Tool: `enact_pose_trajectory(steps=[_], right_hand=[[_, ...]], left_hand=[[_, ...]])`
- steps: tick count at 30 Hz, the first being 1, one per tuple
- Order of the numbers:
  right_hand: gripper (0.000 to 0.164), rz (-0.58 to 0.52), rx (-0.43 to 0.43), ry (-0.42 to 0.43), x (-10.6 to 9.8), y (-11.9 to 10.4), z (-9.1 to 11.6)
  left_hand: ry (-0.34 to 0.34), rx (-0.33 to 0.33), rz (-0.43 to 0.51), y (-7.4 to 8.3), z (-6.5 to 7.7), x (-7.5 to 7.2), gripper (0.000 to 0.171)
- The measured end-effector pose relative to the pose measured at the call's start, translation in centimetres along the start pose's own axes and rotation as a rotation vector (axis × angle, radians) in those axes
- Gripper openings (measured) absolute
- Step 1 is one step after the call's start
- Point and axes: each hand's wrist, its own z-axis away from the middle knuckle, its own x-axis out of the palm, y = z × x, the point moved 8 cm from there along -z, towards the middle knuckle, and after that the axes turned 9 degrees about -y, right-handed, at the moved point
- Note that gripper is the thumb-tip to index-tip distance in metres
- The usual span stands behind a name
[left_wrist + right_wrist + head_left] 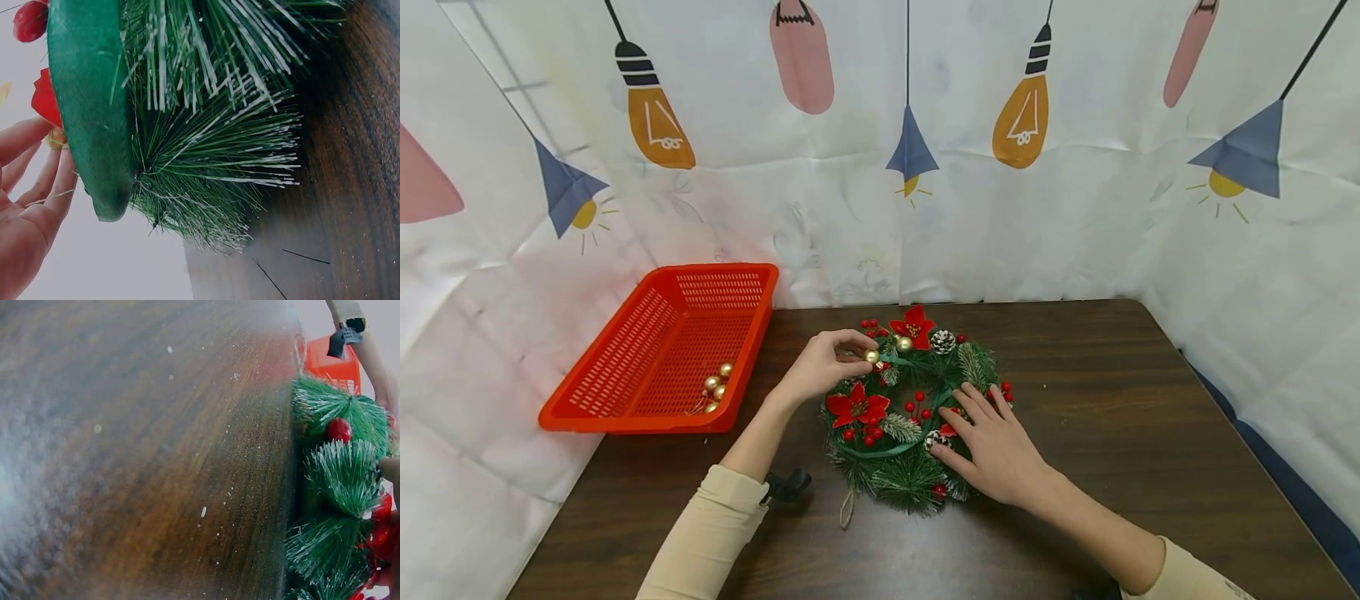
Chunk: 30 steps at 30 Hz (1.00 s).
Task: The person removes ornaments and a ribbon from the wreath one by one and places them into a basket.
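Dark bench (1150, 433) carries the wreath (906, 479); right hand (1000, 457) rests on it, fingers spread, apparently to steady it, while left hand (822, 364) pinches a gold ball (872, 356).

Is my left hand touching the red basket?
Apart. The head view shows a strip of bare table between the left hand and the basket.

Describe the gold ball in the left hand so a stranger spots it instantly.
On the dark table, look right of the red basket for the green wreath. Over its left part, the left hand pinches a shiny gold ball. Being held sets it apart from the similar ball by the farther red flower and the balls in the basket.
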Motion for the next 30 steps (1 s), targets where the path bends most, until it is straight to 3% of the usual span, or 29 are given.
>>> enact_pose_trajectory(steps=[21, 30], right_hand=[[0.066, 0.0, 0.002, -0.006, -0.2, -0.1, 0.0], [0.066, -0.005, 0.006, -0.011, 0.0, 0.0, 0.1]], left_hand=[[0.023, 0.067, 0.028, 0.7, -0.3, 0.7, 0.029], [0.068, 0.068, 0.044, 1.0, 0.1, -0.4, 0.03]])
